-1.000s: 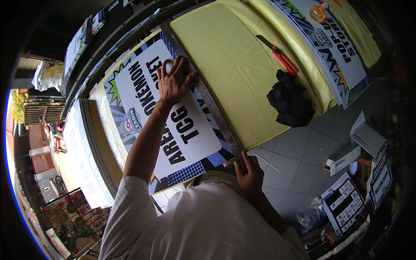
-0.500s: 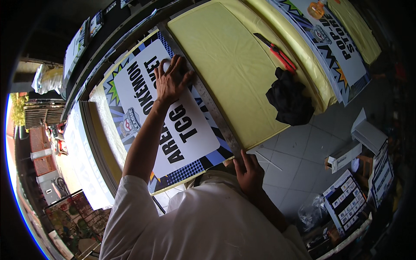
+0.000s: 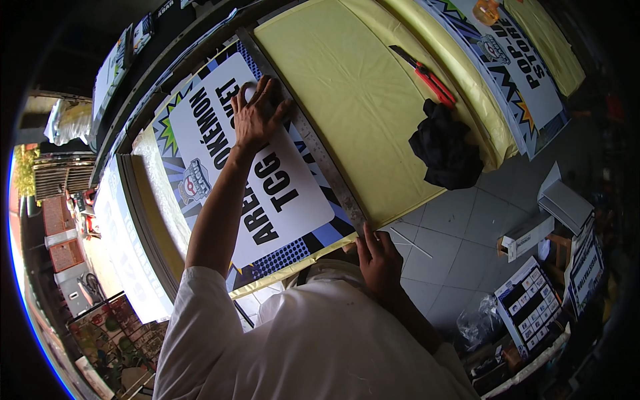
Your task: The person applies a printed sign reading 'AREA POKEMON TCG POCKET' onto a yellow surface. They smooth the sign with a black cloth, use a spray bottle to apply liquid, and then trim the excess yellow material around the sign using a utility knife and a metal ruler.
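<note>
My left hand (image 3: 255, 120) rests with spread fingers on a printed sign (image 3: 197, 140) with large black lettering, a white panel and a blue border, beside a long metal straightedge (image 3: 323, 160). Something pale under its fingertips is too small to make out. At the straightedge's near end, by the sign's lower edge, my right hand (image 3: 379, 263) has thumb and fingers closed on the metal. Yellow covered padding (image 3: 313, 80) extends to the right of the straightedge, with a red-handled cutter (image 3: 432, 85) and a crumpled black cloth (image 3: 445, 148) lying on it.
Another printed sign (image 3: 523, 93) with an orange object (image 3: 485, 12) lies at upper right. A stack of boards (image 3: 127, 227) stands at left. Cardboard boxes (image 3: 560, 200), a printed panel (image 3: 527, 307) and crumpled clear plastic (image 3: 477, 323) sit low on the right.
The view has shifted slightly. Both hands, the sign and the straightedge sit a little farther up the picture, and more yellow shows along the sign's lower edge.
</note>
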Demonstrator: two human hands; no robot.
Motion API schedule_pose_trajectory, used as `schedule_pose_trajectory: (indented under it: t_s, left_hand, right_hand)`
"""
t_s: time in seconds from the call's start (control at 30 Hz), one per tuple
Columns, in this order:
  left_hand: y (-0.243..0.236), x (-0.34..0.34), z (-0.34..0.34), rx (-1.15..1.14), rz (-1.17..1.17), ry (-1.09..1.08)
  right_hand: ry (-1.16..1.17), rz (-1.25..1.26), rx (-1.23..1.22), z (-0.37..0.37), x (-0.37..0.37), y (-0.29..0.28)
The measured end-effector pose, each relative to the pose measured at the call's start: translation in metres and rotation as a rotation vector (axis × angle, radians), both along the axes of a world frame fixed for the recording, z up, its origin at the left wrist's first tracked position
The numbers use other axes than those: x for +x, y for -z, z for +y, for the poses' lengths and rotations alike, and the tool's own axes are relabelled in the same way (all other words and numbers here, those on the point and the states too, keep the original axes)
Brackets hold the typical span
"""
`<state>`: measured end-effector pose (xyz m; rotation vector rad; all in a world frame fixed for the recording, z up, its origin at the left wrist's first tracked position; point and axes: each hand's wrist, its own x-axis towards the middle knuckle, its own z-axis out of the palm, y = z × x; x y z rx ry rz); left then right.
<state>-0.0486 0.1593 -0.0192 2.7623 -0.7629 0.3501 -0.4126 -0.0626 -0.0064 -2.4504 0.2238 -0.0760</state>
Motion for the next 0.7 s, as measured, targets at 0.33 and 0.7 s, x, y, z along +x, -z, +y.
schedule_pose_trajectory:
  t_s: [0.33,0.7]
  left_hand:
    - [-0.011,-0.007,-0.009,-0.037,0.025,-0.020]
    - [-0.004,-0.004,-0.005,0.038,0.003,-0.035]
  right_hand:
    - [0.006,-0.070,-0.058,0.002,-0.004,0.000]
    - [-0.019,-0.065,-0.066,0.002,-0.005,0.002]
